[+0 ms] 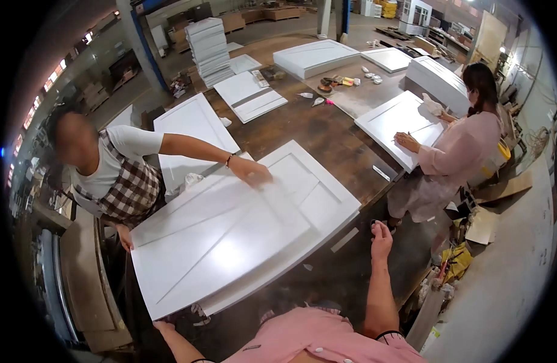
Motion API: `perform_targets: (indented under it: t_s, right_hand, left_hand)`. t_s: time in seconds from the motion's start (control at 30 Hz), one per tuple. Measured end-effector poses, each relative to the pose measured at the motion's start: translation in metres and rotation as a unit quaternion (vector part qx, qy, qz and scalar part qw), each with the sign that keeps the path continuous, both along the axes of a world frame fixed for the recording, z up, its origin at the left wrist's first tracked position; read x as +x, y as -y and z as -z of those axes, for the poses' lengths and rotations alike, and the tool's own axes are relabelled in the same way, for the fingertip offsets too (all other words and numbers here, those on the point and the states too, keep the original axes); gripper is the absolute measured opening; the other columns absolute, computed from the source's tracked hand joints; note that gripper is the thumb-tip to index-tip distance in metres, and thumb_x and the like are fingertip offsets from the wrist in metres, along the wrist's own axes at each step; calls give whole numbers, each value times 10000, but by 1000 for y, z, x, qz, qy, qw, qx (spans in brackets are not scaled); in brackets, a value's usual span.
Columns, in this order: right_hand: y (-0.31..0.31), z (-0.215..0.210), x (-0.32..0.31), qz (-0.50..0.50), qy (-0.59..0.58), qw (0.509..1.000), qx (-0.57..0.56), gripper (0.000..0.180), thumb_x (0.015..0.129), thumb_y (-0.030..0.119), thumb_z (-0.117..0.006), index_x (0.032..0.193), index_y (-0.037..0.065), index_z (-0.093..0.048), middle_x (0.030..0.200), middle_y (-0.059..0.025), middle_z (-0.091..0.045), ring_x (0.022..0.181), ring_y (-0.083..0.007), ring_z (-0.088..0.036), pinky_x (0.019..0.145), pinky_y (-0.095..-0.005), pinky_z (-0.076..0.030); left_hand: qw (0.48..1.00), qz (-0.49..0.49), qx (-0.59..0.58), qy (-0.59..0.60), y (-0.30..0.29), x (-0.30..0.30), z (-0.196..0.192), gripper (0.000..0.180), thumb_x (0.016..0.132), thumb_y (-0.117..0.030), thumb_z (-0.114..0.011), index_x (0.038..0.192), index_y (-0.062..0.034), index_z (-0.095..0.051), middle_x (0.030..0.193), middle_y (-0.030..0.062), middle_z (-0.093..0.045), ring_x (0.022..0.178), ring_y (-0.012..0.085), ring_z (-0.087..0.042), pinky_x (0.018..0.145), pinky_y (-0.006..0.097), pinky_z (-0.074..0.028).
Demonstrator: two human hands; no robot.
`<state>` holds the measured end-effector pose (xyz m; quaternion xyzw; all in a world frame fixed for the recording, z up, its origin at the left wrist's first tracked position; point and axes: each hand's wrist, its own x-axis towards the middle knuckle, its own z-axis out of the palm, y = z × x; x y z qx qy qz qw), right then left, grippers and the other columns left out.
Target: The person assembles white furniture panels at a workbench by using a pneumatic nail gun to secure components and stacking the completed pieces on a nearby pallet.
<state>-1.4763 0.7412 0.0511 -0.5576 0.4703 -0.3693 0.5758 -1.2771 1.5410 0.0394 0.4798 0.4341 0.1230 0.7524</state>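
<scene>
A large white door panel [230, 224] with raised mouldings lies flat on a dark wooden table [327, 139]. My left hand [159, 325] reaches the panel's near corner; its fingers are mostly hidden under the edge. Off the panel's right side, my right hand [381, 233] is lifted above the table edge with fingers curled together and nothing visible in it. A co-worker in a checked apron [130, 190] stands at the left. That person presses one hand [252, 172] on the panel top and holds its left edge with the other hand [126, 238].
A second person in pink [460, 151] works on a smaller white panel [399, 124] at the right. More white panels lie across the table, and there is a stack [209, 51] at the back. Small tools and cloths [339, 81] sit mid-table. Scraps lie on the floor at right.
</scene>
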Motion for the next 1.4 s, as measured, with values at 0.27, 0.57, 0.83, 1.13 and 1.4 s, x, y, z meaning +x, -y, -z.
perform_targets:
  t_s: [0.27, 0.57, 0.83, 1.13, 1.4]
  right_hand:
    - [18, -21, 60, -93, 32, 993, -68, 266, 1026, 150, -623, 1226, -18, -675, 1081, -44, -711, 1001, -125, -646, 868, -271, -497]
    - [-46, -72, 102, -272, -299, 876, -263, 412, 883, 323, -748, 1187, 47, -718, 1103, -145, -685, 980, -343, -649, 882, -444, -524]
    - [42, -52, 127, -225, -353, 823, -385, 438, 854, 292, -784, 1207, 59, -671, 1191, -177, -618, 1132, -370, -585, 944, -492, -488]
    - [100, -4, 149, -390, -169, 872, -243, 340, 918, 127, -733, 1231, 42, -634, 1065, -93, -631, 996, -221, -603, 882, -370, -507]
    - [115, -12, 158, -465, -149, 827, 281, 557, 1006, 514, -577, 1344, 74, -617, 1247, -66, -690, 1117, -254, -643, 958, -417, -510]
  left_hand:
    - [968, 5, 218, -127, -18, -54, -19, 709, 1015, -539, -492, 1581, -123, -401, 1608, 68, -439, 1445, 284, -431, 1165, 463, -327]
    - [902, 336, 262, -68, 128, -32, -62, 509, 1058, -339, -558, 1408, 32, -560, 1338, 96, -640, 1189, 201, -587, 1042, 316, -437]
    - [904, 356, 235, -30, 210, -50, -50, 527, 1073, -271, -521, 1534, -31, -433, 1463, 93, -542, 1309, 226, -515, 1121, 337, -372]
    - [936, 333, 96, -66, 192, -49, -38, 620, 1048, -388, -534, 1516, 10, -448, 1458, 130, -558, 1306, 250, -522, 1101, 341, -401]
    - [949, 296, -59, -96, 175, -45, -14, 779, 993, -586, -571, 1459, 35, -518, 1448, 136, -586, 1312, 268, -540, 1117, 370, -400]
